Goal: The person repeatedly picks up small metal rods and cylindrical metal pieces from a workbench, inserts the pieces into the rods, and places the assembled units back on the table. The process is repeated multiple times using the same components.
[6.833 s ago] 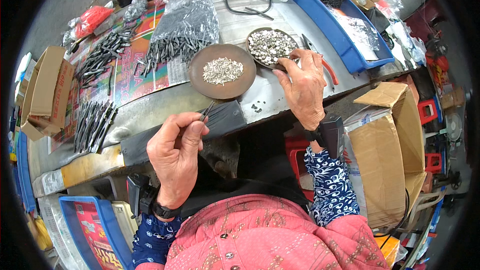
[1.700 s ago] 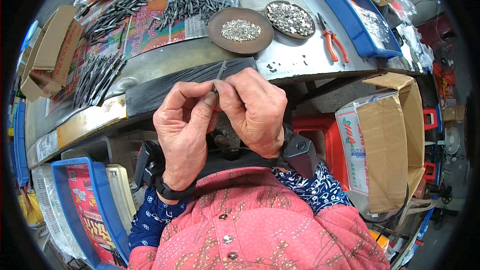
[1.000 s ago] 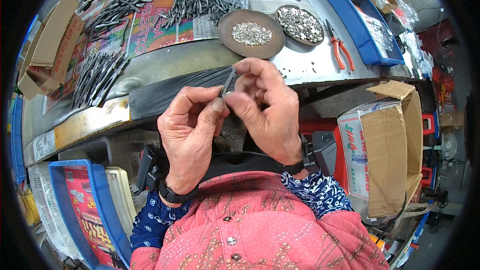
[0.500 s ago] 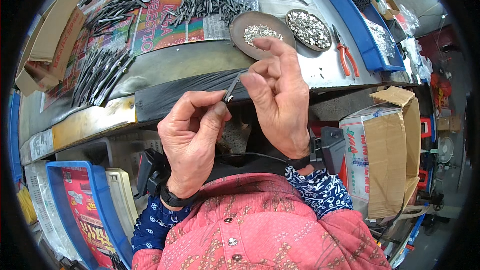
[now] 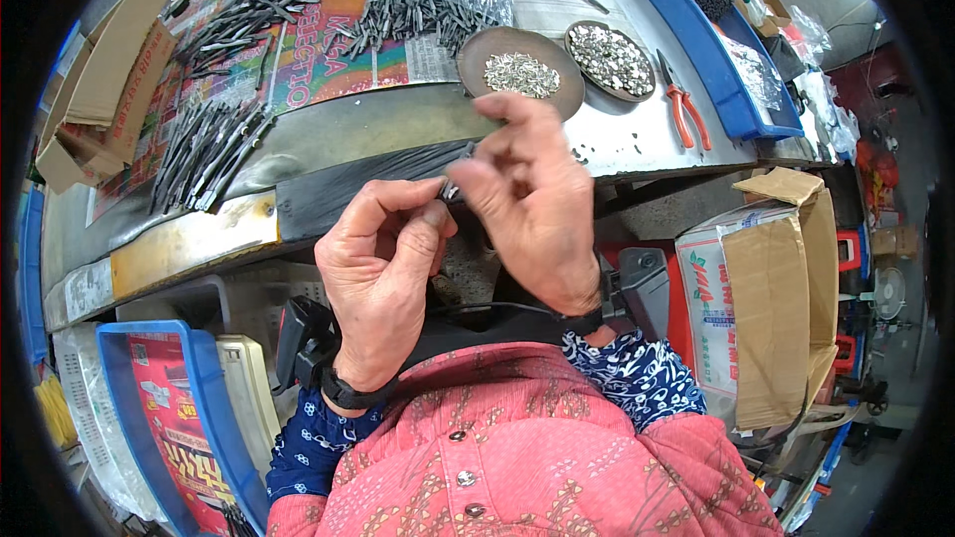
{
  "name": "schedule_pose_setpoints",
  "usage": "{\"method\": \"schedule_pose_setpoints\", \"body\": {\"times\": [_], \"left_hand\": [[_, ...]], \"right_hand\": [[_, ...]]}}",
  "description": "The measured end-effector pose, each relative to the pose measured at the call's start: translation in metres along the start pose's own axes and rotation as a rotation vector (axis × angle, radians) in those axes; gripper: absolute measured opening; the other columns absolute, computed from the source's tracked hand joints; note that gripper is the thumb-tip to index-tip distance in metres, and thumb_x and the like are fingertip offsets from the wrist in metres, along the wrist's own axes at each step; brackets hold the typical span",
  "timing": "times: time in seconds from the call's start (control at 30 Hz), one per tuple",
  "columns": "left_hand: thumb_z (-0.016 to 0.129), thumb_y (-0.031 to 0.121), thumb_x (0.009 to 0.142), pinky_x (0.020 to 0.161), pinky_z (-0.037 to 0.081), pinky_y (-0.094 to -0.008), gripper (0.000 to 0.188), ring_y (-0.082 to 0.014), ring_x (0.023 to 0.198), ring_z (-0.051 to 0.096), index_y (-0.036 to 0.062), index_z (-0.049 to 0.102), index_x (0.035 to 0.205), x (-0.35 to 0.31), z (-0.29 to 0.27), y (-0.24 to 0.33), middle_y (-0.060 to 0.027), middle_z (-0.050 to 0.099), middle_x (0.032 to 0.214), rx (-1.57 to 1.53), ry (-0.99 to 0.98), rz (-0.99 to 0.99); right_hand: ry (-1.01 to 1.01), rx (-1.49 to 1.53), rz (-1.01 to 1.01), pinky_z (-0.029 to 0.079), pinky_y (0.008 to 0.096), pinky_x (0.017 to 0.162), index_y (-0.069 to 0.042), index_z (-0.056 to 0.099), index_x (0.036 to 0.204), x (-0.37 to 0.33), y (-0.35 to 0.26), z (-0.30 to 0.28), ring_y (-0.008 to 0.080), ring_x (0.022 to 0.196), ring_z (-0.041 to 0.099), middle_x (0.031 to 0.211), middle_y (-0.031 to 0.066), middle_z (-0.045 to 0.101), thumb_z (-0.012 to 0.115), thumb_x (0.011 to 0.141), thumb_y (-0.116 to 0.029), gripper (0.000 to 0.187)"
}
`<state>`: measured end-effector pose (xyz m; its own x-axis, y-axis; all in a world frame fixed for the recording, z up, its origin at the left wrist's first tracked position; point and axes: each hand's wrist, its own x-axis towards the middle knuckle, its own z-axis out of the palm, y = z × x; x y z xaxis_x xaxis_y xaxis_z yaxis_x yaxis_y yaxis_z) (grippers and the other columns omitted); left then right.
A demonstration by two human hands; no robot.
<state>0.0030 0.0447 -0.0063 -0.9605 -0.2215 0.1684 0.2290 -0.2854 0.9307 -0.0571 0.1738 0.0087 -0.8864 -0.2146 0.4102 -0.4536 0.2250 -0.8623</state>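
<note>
Pinched between the thumb and forefinger of the left hand (image 5: 376,259) is a small dark strip (image 5: 451,191) with a pale, shiny bit by the fingertips, held just off the front edge of the workbench (image 5: 398,104). Blurred beside it, the right hand (image 5: 542,219) has its thumb and forefinger spread apart, the thumb over part of the strip; whether it touches cannot be told. Beyond the hands stand a round brown dish (image 5: 474,55) of small silvery pins (image 5: 521,74) and, just right of it, a smaller dark dish (image 5: 643,96) of pale, disc-like pieces (image 5: 607,55). Red-handled pliers (image 5: 682,109) lie to the right, near a long blue tray (image 5: 776,127). On the left, a row of slender black strips (image 5: 211,154) lies near an open cardboard box (image 5: 114,70)
</note>
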Motion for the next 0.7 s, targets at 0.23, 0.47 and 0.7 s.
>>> {"method": "schedule_pose_setpoints", "body": {"times": [0.23, 0.47, 0.7], "left_hand": [[0.059, -0.001, 0.091, 0.052, 0.037, -0.017, 0.011, -0.0016, 0.06, 0.047, 0.0003, 0.064, 0.101, 0.001, 0.001, 0.0, 0.0013, 0.062, 0.078, -0.048, -0.036, 0.041], [0.059, -0.001, 0.092, 0.053, 0.037, -0.0169, 0.009, -0.0014, 0.062, 0.048, 0.0007, 0.062, 0.1, -0.005, 0.006, 0.001, 0.0014, 0.062, 0.079, -0.104, -0.009, 0.008], [0.058, 0.001, 0.093, 0.049, 0.028, -0.0183, 0.009, -0.0023, 0.056, 0.039, 0.0034, 0.061, 0.1, -0.005, 0.007, 0.001, 0.0032, 0.057, 0.076, -0.043, 0.007, 0.048]], "right_hand": [[-0.02, 0.091, -0.036, 0.045, 0.0296, 0.051, -0.002, 0.057, 0.086, -0.01, 0.0, 0.0, 0.0159, 0.055, 0.052, 0.066, 0.007, 0.053, 0.077, 0.078, -0.019, 0.028], [0.15, -0.103, -0.255, 0.045, 0.0353, 0.048, -0.003, 0.055, 0.075, -0.014, 0.001, 0.015, 0.0273, 0.053, 0.056, 0.065, 0.0117, 0.054, 0.07, 0.083, -0.012, 0.019], [0.073, -0.077, -0.256, 0.044, 0.0368, 0.049, -0.004, 0.054, 0.077, -0.011, 0.0, 0.008, 0.0292, 0.056, 0.055, 0.068, 0.0111, 0.053, 0.073, 0.081, -0.019, 0.024]]}}
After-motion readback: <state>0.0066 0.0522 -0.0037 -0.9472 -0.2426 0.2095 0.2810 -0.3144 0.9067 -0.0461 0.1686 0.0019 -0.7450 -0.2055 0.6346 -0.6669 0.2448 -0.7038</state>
